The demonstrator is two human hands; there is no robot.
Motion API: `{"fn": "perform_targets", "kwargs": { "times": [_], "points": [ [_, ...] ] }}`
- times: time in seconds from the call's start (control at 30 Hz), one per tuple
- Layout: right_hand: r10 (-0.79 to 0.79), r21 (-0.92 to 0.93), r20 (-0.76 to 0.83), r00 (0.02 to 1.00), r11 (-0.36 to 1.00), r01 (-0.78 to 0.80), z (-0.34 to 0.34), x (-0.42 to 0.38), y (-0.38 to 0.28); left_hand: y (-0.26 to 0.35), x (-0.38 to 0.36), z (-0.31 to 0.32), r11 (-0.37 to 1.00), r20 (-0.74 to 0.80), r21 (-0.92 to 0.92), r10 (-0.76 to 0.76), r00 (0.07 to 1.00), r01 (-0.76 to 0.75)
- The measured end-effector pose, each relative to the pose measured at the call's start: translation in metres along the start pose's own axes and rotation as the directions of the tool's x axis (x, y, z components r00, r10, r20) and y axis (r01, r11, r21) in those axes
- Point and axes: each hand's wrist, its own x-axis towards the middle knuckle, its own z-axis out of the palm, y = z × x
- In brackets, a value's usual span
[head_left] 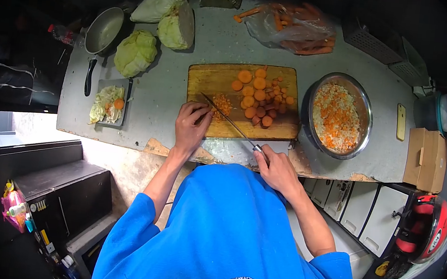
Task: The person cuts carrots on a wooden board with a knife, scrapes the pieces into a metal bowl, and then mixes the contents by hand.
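My right hand (277,169) is closed around the handle of a kitchen knife (231,121). The blade slants up and left across the wooden cutting board (203,75), its tip by a small pile of diced carrot (221,104). Close to the blade on its left, my left hand (191,128) has its fingers curled at the board's left edge; what they hold, if anything, is hidden. Carrot slices (260,83) and smaller carrot pieces lie on the board's right half. To the right stands a steel bowl (365,127) of finely chopped pale vegetable and carrot bits (337,116).
Cabbages (135,53) and a frying pan (104,31) sit at the back left. A tray of scraps (108,104) is at the left. Behind the board lies a plastic bag of carrots (295,30). A phone (401,121) and cardboard box (425,161) are at the right.
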Motion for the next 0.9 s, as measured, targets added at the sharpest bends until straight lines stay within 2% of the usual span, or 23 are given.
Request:
{"fn": "perform_targets", "kwargs": {
  "times": [0.13, 0.2, 0.3, 0.4, 0.5, 0.6, 0.73, 0.8, 0.87, 0.9],
  "points": [
    [0.003, 0.052, 0.011, 1.0, 0.999, -0.004, -0.006, -0.001, -0.003, -0.004, 0.012, -0.008, 0.995, -0.083, 0.062, 0.082, 0.993, -0.076],
    [0.013, 0.059, 0.001, 1.0, 0.998, -0.013, -0.008, 0.001, -0.001, -0.008, 0.02, -0.01, 0.964, 0.04, 0.137, 0.224, 0.974, -0.227],
    [0.017, 0.044, -0.011, 1.0, 0.999, -0.016, -0.012, 0.005, -0.002, -0.007, 0.019, -0.008, 0.984, 0.052, 0.073, 0.161, 0.986, -0.164],
    [0.021, -0.009, 0.002, 1.0, 1.0, -0.021, -0.011, 0.005, -0.003, -0.009, 0.02, -0.006, 0.967, 0.115, 0.111, 0.217, 0.969, -0.23],
    [0.007, -0.048, 0.002, 1.0, 0.999, -0.007, -0.002, 0.007, 0.001, -0.017, 0.015, -0.002, 0.98, 0.182, 0.101, 0.154, 0.971, -0.174],
    [-0.006, -0.046, -0.003, 1.0, 0.999, 0.005, -0.002, 0.008, 0.001, -0.016, 0.015, -0.002, 0.986, 0.184, 0.078, 0.134, 0.974, -0.151],
    [0.014, 0.009, 0.024, 1.0, 1.0, -0.015, -0.01, 0.005, -0.006, -0.011, 0.018, -0.006, 0.985, 0.172, 0.022, 0.163, 0.972, -0.169],
    [0.03, 0.05, 0.011, 0.999, 0.998, -0.031, -0.01, 0.001, -0.009, 0.003, 0.015, -0.007, 0.996, 0.029, -0.082, 0.022, 0.999, -0.019],
    [0.044, 0.088, 0.001, 0.999, 0.995, -0.044, -0.006, -0.004, -0.005, 0.012, 0.006, -0.005, 0.999, 0.011, -0.053, -0.001, 1.0, 0.002],
    [0.024, 0.169, -0.025, 0.999, 0.985, -0.019, -0.001, -0.005, 0.002, 0.014, 0.002, -0.006, 1.0, -0.014, -0.018, -0.022, 1.0, 0.022]
  ]
}}
